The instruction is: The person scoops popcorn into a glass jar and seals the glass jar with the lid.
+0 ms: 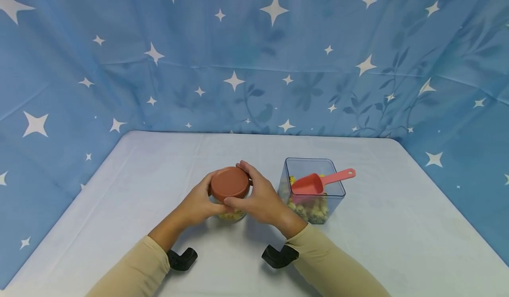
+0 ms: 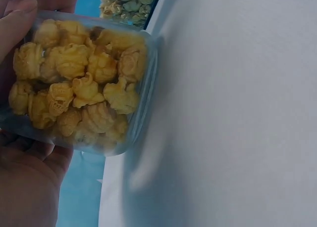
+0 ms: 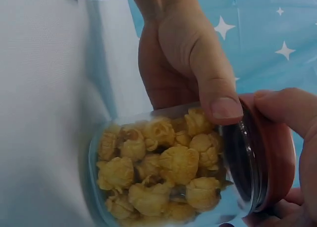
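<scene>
A clear jar point(image 3: 158, 167) of caramel-coloured popcorn stands upright between both hands, with a reddish-brown lid point(image 1: 230, 182) over its mouth. My left hand point(image 1: 195, 206) is wrapped round the upper side of the jar, its thumb pressed just below the lid in the right wrist view. From the other side my right hand point(image 1: 262, 199) grips the lid's rim between thumb and fingers. Whether the jar's base touches the table is hard to tell.
Right of the jar stands a clear square container point(image 1: 284, 182) part-filled with popcorn. A pink scoop point(image 1: 310, 184) lies in it, handle jutting over the right rim. Under everything is a white tablecloth point(image 1: 397, 226); a blue starry curtain point(image 1: 238, 45) hangs behind.
</scene>
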`<state>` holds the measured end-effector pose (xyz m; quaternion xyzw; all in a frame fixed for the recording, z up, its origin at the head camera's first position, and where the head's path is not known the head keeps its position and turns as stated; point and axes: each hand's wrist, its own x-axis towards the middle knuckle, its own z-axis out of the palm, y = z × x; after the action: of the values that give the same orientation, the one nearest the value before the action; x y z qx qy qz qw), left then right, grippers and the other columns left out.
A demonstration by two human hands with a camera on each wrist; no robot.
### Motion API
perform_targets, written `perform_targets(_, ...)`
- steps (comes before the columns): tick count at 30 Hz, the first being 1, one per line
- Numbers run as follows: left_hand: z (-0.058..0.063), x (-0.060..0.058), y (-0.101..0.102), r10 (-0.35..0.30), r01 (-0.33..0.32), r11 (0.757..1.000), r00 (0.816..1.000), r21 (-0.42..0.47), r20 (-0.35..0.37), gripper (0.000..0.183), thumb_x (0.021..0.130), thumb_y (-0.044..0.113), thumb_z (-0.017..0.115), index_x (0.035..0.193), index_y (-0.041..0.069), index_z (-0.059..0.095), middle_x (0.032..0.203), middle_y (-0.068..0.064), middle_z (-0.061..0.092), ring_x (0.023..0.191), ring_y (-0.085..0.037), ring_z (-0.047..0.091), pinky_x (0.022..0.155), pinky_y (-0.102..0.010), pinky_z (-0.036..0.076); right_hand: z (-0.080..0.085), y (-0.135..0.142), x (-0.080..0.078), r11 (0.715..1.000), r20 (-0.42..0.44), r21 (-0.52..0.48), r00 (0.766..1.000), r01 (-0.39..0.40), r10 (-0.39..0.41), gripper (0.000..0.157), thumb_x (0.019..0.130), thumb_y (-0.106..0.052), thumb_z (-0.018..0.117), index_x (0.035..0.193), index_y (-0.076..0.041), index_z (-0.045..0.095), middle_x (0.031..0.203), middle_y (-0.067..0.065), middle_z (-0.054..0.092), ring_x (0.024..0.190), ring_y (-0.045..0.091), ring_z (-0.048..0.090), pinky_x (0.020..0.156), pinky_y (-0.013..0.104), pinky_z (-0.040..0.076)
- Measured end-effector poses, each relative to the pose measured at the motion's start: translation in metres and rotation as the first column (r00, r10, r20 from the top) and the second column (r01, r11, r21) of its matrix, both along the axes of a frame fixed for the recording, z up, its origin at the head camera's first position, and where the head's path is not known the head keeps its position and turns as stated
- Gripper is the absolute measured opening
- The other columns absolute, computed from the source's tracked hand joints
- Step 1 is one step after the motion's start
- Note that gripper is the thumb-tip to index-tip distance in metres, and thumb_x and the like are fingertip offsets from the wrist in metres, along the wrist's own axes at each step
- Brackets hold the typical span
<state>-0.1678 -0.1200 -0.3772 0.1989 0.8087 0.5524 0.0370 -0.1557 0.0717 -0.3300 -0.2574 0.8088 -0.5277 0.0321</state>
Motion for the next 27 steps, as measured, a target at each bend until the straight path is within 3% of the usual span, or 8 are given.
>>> perform_targets(4,-0.001,0.001,0.001,0.023,-0.023,0.999,1.0,-0.023,-0.001,0.088,0.063,0.037,0.08,0.135,0.02,0.031,0.123,0.007,0.046,0.114,-0.012,0.042,0.095,-0.044,0.033,-0.016,-0.001,-0.006,0.998,-0.075,0.023,0.995,0.06,-0.059,0.087,0.073,-0.031,0.074,0.139,-0.004,0.024,0.133,0.002,0.039,0.113,0.012,0.043,0.09,0.032,0.04)
perform_targets(9,-0.002,0.002,0.001,0.035,-0.035,0.999,0.999,-0.018,0.015,0.084,0.066,0.032,0.079,0.134,0.018,0.032,0.124,0.006,0.046,0.116,-0.013,0.041,0.096,-0.044,0.032,-0.021,-0.006,-0.001,0.989,-0.143,0.015,0.98,0.144,-0.141,0.091,0.07,-0.039,0.075,0.137,-0.002,0.027,0.129,0.004,0.042,0.112,0.013,0.044,0.088,0.032,0.042)
perform_targets(15,0.0,0.003,0.002,0.052,-0.052,0.999,0.999,-0.011,0.009,0.079,0.07,0.021,0.076,0.134,0.018,0.032,0.124,0.005,0.045,0.116,-0.014,0.041,0.095,-0.045,0.033,-0.022,-0.018,0.005,0.958,-0.255,0.032,0.929,0.284,-0.267,0.087,0.071,-0.038,0.074,0.134,0.001,0.03,0.124,0.01,0.042,0.104,0.016,0.047,0.08,0.03,0.046)
perform_targets(20,0.002,0.003,0.002,0.059,-0.059,0.998,0.998,-0.018,0.019,0.077,0.07,0.019,0.075,0.134,0.018,0.032,0.124,0.006,0.045,0.117,-0.014,0.041,0.095,-0.044,0.034,-0.024,-0.025,0.009,0.932,-0.275,0.011,0.897,0.364,-0.347,0.087,0.071,-0.043,0.072,0.134,0.001,0.03,0.123,0.01,0.042,0.102,0.017,0.046,0.079,0.032,0.046)
perform_targets(22,0.002,0.003,0.001,0.051,-0.051,0.999,0.998,-0.014,0.029,0.078,0.07,0.021,0.076,0.134,0.017,0.032,0.124,0.004,0.045,0.117,-0.015,0.041,0.096,-0.044,0.033,-0.025,-0.024,0.009,0.934,-0.256,0.018,0.905,0.357,-0.341,0.09,0.07,-0.047,0.071,0.135,0.0,0.029,0.124,0.01,0.041,0.103,0.016,0.046,0.08,0.032,0.046)
perform_targets(24,0.002,0.003,0.0,0.038,-0.038,0.999,0.999,-0.014,0.034,0.08,0.07,0.025,0.077,0.135,0.016,0.031,0.125,0.003,0.045,0.118,-0.016,0.04,0.097,-0.044,0.032,-0.024,-0.02,0.007,0.948,-0.219,0.034,0.928,0.317,-0.303,0.094,0.069,-0.049,0.071,0.137,-0.002,0.027,0.126,0.008,0.039,0.106,0.015,0.045,0.082,0.032,0.044)
perform_targets(27,0.001,0.003,-0.001,0.017,-0.017,1.0,0.999,-0.021,0.03,0.084,0.068,0.032,0.078,0.135,0.012,0.03,0.126,-0.001,0.044,0.12,-0.019,0.038,0.098,-0.045,0.03,-0.023,-0.009,0.001,0.982,-0.132,0.035,0.975,0.186,-0.18,0.092,0.071,-0.045,0.071,0.14,-0.006,0.023,0.131,0.003,0.037,0.111,0.012,0.042,0.087,0.031,0.042)
